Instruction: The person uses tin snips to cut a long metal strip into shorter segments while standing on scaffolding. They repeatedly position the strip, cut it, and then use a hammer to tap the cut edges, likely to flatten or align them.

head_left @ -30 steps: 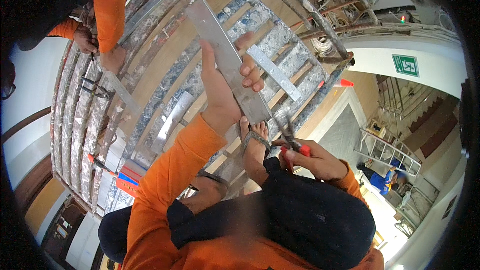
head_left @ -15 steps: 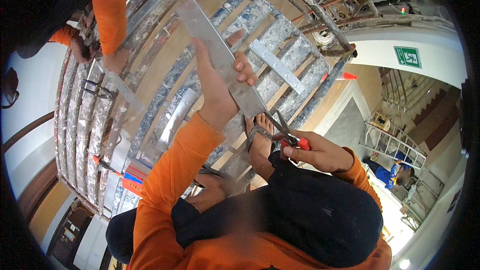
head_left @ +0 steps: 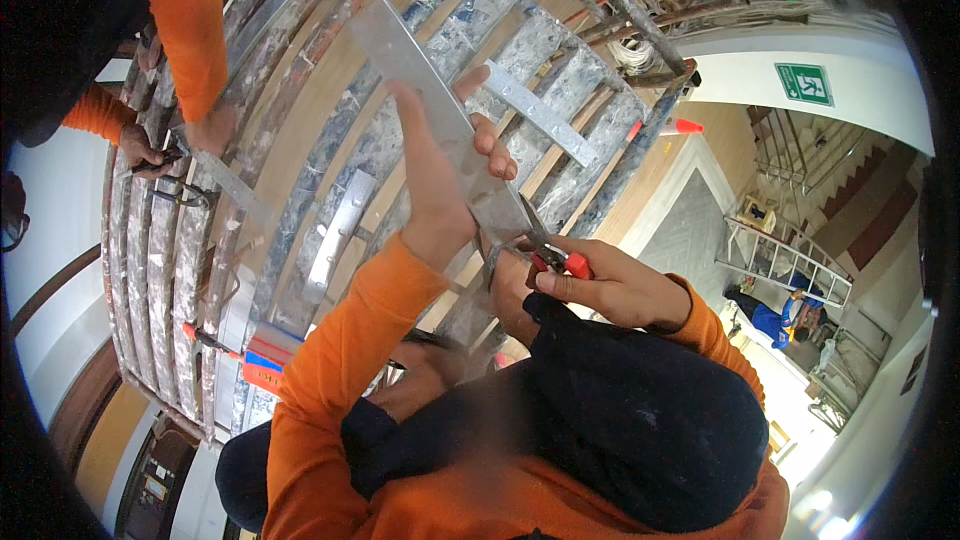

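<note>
A long silvery metal channel (head_left: 425, 90) slants across the middle, held in my left hand (head_left: 432, 180) with the fingers wrapped round its edge. Its lower end points toward my knees. My right hand (head_left: 625, 285) grips red-handled tin snips (head_left: 574, 265). The snips' blades sit at the channel's lower end and overlap it; how deep they bite cannot be made out. Two shorter metal pieces lie on the planks, one (head_left: 540, 113) beyond my left fingers and one (head_left: 338, 230) left of my left forearm.
Paint-spattered scaffold planks (head_left: 525, 45) with gaps between them lie below me. At upper left a co-worker's hand (head_left: 212, 130) holds a metal strip (head_left: 235, 188). A blue-and-orange box (head_left: 265, 365) stands left of my sleeve. A person in blue (head_left: 772, 325) is far below right.
My right hand has moved left and slightly up with the snips, whose blades now overlap the channel's end and look less spread. My left hand keeps its hold. The whole view has shifted slightly.
</note>
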Tool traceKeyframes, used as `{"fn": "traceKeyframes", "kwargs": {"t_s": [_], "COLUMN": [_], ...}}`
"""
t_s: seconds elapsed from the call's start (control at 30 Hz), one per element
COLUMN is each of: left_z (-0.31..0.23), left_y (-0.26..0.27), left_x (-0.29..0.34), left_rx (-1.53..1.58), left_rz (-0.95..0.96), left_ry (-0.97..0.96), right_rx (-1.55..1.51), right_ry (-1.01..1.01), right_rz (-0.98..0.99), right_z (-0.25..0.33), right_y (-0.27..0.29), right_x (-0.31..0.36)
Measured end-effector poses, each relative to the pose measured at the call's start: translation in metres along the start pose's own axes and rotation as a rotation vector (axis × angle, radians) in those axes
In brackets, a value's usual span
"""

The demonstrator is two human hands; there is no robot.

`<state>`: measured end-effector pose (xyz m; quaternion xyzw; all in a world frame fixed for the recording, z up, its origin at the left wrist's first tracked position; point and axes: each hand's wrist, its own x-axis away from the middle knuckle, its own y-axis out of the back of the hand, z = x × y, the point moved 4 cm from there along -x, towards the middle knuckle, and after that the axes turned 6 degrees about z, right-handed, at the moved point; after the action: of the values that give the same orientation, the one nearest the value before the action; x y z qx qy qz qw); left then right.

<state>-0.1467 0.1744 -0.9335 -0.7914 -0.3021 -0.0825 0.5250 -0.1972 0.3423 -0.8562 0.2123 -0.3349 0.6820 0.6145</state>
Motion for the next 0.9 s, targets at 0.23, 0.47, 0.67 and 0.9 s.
{"fn": "traceKeyframes", "kwargs": {"t_s": [0.23, 0.47, 0.67, 0.9], "left_z": [-0.002, 0.0, 0.008, 0.015], "left_y": [-0.002, 0.001, 0.003, 0.005], "left_x": [0.003, -0.001, -0.003, -0.006], "left_rx": [-0.002, -0.017, 0.057, 0.017], "left_rz": [0.0, -0.044, -0.034, -0.034], "left_ry": [0.0, 0.007, 0.012, 0.048], "right_rx": [-0.081, -0.271, -0.321, -0.346], "right_ry": [0.074, -0.038, -0.052, -0.123], "right_rz": [-0.043, -0.048, -0.124, -0.143], "right_z": [-0.004, -0.01, -0.021, -0.025], "right_y": [-0.007, -0.01, -0.012, -0.009], "right_x": [-0.004, -0.004, -0.003, 0.0]}}
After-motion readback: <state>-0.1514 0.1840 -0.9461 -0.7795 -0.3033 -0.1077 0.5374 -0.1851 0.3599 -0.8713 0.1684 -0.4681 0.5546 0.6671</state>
